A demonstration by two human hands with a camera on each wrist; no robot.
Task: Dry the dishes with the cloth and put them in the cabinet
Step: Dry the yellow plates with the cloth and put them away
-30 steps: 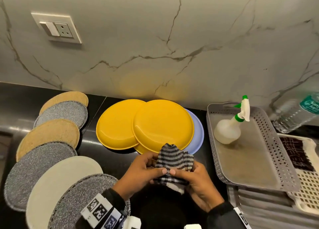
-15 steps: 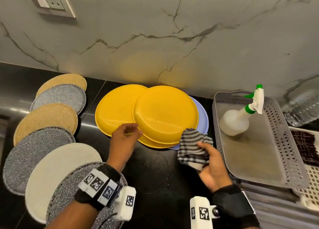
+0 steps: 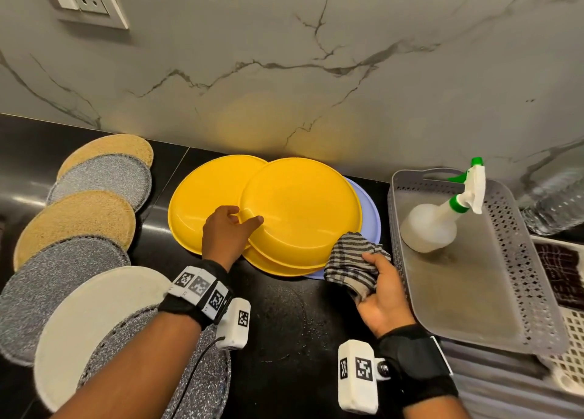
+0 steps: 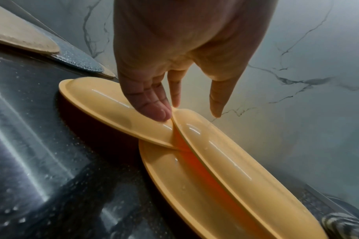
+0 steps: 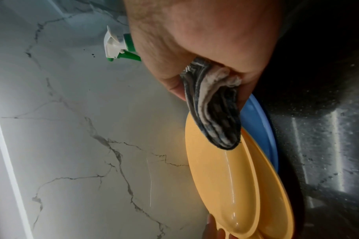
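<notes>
The left hand has left the cloth and reached the top yellow plate on the table, fingers at its rim, not yet closed; the right hand alone grips the cloth; drying likely comes next.

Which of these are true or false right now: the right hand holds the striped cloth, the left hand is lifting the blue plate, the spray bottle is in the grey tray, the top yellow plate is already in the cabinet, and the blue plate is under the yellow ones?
1. The right hand holds the striped cloth. True.
2. The left hand is lifting the blue plate. False: its fingers are at the rim of the top yellow plate.
3. The spray bottle is in the grey tray. True.
4. The top yellow plate is already in the cabinet. False: it lies on the stack on the black counter.
5. The blue plate is under the yellow ones. True.
</notes>
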